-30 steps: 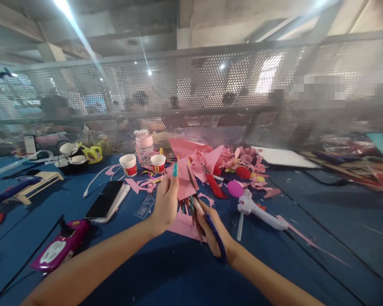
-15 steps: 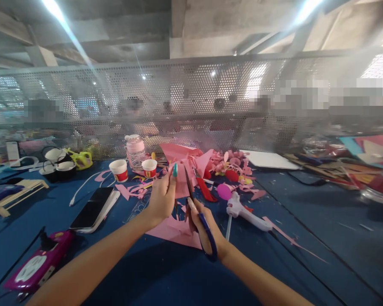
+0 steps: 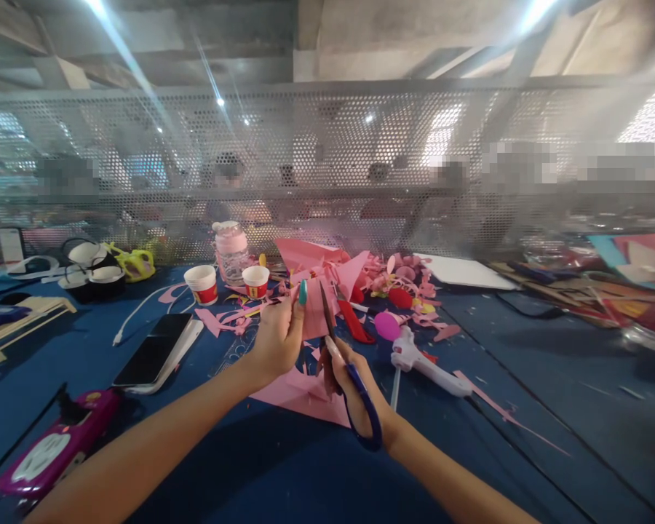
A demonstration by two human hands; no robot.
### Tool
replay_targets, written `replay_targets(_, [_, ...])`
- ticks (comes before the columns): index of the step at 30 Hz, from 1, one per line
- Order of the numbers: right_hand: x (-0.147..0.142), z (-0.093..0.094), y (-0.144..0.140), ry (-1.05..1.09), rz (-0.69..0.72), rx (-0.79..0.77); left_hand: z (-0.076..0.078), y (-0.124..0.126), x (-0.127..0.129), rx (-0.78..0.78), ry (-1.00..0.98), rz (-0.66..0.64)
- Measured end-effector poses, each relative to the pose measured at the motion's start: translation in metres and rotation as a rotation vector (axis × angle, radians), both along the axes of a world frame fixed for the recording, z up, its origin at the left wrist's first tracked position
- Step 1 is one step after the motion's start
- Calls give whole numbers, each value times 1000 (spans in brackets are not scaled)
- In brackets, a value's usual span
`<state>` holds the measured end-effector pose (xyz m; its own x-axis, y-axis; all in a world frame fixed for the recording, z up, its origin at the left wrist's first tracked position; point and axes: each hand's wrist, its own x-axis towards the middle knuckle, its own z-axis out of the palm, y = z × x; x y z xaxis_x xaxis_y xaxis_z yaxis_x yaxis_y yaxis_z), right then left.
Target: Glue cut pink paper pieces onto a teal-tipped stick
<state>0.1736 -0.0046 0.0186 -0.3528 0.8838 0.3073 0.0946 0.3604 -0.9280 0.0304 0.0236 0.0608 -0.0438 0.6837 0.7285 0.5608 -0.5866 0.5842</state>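
My left hand [image 3: 277,336] pinches a small piece of pink paper [image 3: 315,314] between thumb and fingers, the thumb with its teal nail on top. In my right hand [image 3: 363,389] is a pair of scissors [image 3: 367,418] with dark blue handles, its blades pointing up and away along the right side of the paper. Whether the blades are in the paper or beside it I cannot tell. Under both hands lies a larger pink sheet [image 3: 295,399] on the blue table. Beyond them is a heap of pink paper scraps [image 3: 409,273].
A white glue gun [image 3: 429,371] lies to the right, its cord running toward the front. On the left are a black phone [image 3: 153,349], a purple power strip [image 3: 60,440] and two paper cups [image 3: 201,284]. A clear jar [image 3: 231,251] stands before the perforated metal screen [image 3: 327,145].
The view has shifted slightly. Both hands keep their grip on paper and scissors, and the scissor blades look closer to the paper's right side.
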Motion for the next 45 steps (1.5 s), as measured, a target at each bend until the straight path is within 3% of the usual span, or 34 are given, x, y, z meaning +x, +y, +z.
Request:
replay_targets(5, [-2, 8, -3, -52, -67, 18, -2, -1, 2, 22, 94, 66])
replay_targets(14, [7, 1, 6, -25, 11, 22, 1, 1, 2, 150, 248, 126])
replay_targets(21, [2, 8, 2, 0, -4, 4, -2, 0, 5, 75, 146, 78])
replay_targets(32, [5, 8, 4, -34, 42, -13, -3, -2, 5, -21, -158, -155])
replay_targets(45, [-1, 9, -1, -15, -3, -10, -6, -3, 6, 8, -162, -112])
